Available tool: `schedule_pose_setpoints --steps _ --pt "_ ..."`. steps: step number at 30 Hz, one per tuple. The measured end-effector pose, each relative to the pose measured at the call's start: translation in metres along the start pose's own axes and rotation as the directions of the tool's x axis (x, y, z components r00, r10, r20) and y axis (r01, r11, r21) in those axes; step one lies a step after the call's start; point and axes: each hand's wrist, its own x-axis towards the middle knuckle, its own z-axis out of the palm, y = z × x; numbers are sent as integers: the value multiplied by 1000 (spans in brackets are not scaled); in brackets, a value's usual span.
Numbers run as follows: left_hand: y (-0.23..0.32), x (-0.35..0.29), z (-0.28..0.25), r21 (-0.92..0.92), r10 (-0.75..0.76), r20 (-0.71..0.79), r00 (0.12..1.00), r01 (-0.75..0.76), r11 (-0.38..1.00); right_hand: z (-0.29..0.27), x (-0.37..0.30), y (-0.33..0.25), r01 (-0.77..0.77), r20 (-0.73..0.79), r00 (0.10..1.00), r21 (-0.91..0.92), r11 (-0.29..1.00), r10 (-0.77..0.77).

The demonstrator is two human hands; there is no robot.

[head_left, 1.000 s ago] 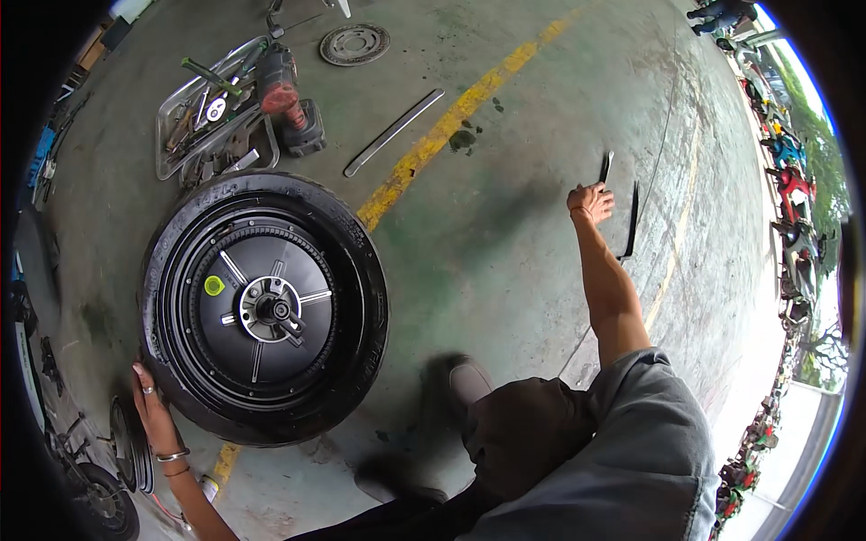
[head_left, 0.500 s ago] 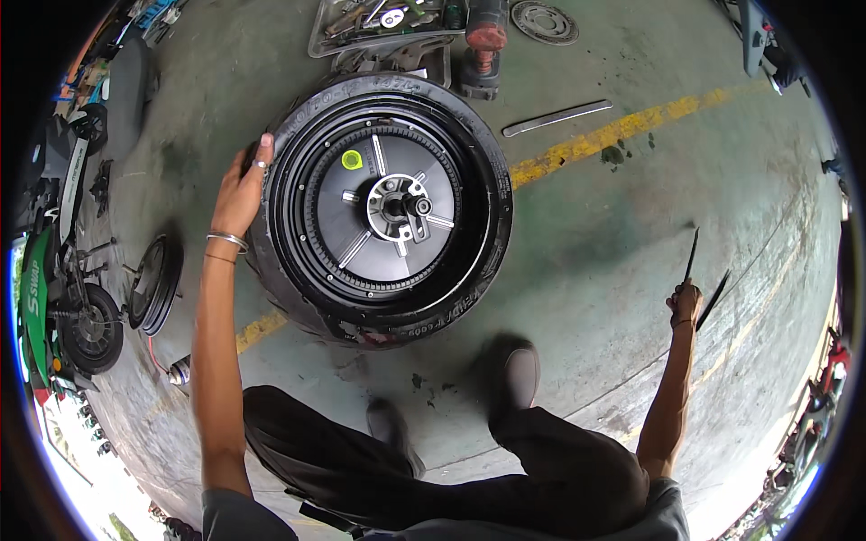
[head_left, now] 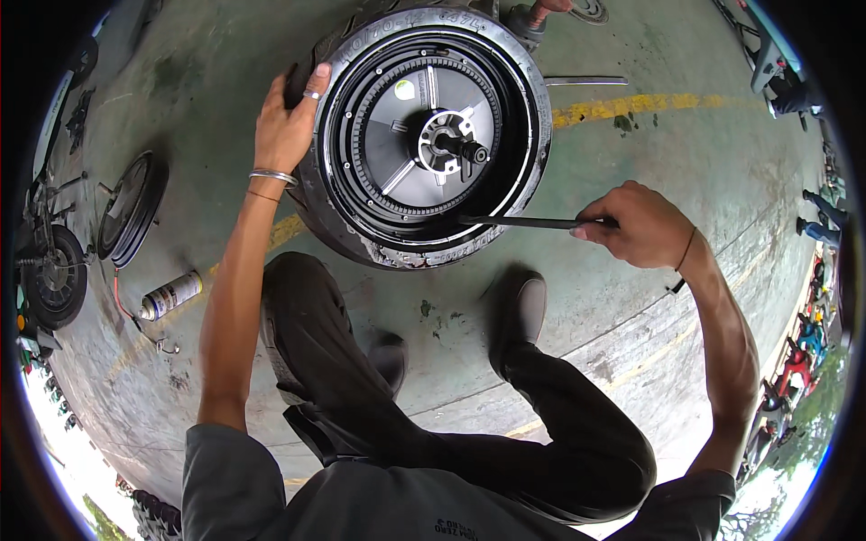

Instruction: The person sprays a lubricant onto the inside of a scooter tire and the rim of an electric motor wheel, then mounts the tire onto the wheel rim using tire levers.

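A thick black tyre stands tilted in front of me, around a dark wheel with a hub motor and a protruding axle. My left hand grips the tyre's upper left side, thumb on the sidewall and fingers round the tread. In my right hand is a long, dark tyre lever, held by its near end. Its far tip reaches over the tyre's lower right edge to the inner side of the rim; whether it is wedged under the bead I cannot tell.
A flat metal bar lies beyond the tyre, near a red and black power tool. At left are a spray can, a smaller wheel and a parked motorbike. Another person's legs show at far right.
My right hand has swung in from the far right, bringing the lever's tip to the rim. My view has shifted; the tyre appears higher and farther right, my left hand still on it.
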Motion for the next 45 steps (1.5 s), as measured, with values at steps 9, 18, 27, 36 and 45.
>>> schedule_pose_setpoints --steps 9,18,27,36,45 --pt "-15 -8 7 -127 48 -68 997 -57 990 -36 115 -42 67 387 920 -326 943 69" --pt "-12 -14 0 -130 18 -74 997 -28 991 -3 95 -37 -42 293 953 -122 992 77" --pt "-2 -6 4 -85 94 -79 992 -101 991 85 -6 -55 -168 -70 984 -42 985 165" --pt "0 -9 7 -57 156 -120 980 -164 985 206 -36 -24 -122 -234 962 99 988 142" --pt "-6 -6 3 -59 168 -99 981 -174 983 339 -9 -3 -74 -374 910 272 959 176"
